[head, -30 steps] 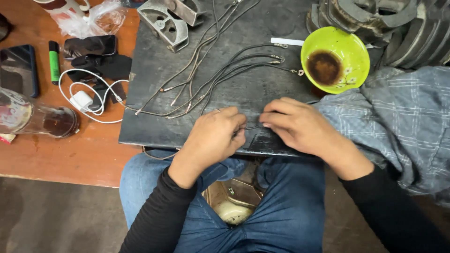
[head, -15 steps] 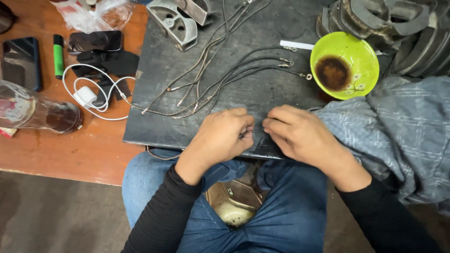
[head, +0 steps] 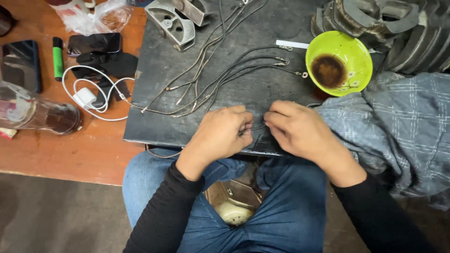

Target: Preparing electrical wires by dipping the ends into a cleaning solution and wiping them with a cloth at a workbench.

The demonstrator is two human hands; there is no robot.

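On the near edge of a dark board [head: 154, 126], two hands meet. The left hand [head: 220, 133] is curled, and its fingers pinch a thin wire [head: 255, 127]. The right hand [head: 293, 129] is curled too, and its fingertips hold the same wire from the other side. The wire is short between them and lies right on the board. More wires [head: 211, 79] spread out across the board, just past the hands. A green bowl [head: 349, 51] with brown stuff in it sits near the right hand, at the far side. A grey cloth [head: 398, 122] lies beside that hand, touching the wrist. Off to the left, on a red table [head: 70, 150], rest a white cable [head: 91, 100], a phone [head: 18, 63], a green marker [head: 57, 58] and a jar [head: 33, 115] on its side.
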